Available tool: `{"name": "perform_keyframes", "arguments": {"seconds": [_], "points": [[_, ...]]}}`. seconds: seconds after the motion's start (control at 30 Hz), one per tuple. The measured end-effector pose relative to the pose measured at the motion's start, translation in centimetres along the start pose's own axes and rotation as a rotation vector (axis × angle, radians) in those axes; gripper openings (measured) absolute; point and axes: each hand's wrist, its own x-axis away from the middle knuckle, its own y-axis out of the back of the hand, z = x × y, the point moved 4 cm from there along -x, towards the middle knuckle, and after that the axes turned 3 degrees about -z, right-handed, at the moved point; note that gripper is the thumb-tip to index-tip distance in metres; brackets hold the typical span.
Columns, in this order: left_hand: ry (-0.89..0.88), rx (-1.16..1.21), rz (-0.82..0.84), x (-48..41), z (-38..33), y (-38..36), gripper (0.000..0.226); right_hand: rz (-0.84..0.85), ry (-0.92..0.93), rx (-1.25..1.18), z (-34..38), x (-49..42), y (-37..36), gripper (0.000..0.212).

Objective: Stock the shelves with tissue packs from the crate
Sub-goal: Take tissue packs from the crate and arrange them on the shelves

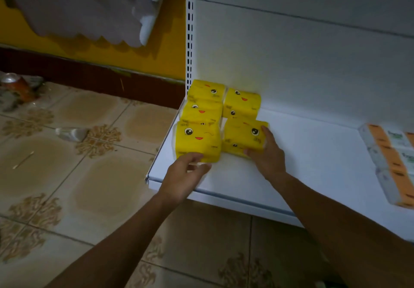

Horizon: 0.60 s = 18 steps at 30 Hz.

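Several yellow tissue packs with cartoon faces stand in two rows at the left end of the white shelf (313, 160), against the back panel. My left hand (186, 173) touches the lower front edge of the front left pack (197, 140) with loosely curled fingers. My right hand (266, 153) holds the front right pack (242, 137), fingers along its right side and thumb on its near face. The crate is not in view.
White and orange tissue packs (394, 164) lie at the shelf's right edge. A slotted upright (190, 41) bounds the shelf on the left. On the tiled floor to the left lie a small white object (71, 133) and a can (18, 86) by the wall.
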Motion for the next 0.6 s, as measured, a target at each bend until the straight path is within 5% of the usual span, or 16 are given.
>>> {"name": "perform_keyframes", "arguments": {"seconds": [0.2, 0.6], "points": [[-0.079, -0.031, 0.015, -2.1, 0.5, 1.1, 0.033, -0.071, -0.101, 0.331, 0.1, -2.4, -1.4, 0.091], [-0.068, -0.019, -0.005, -2.6, 1.3, 2.1, 0.033, -0.049, -0.021, 0.073, 1.3, -3.4, -2.2, 0.075]]}}
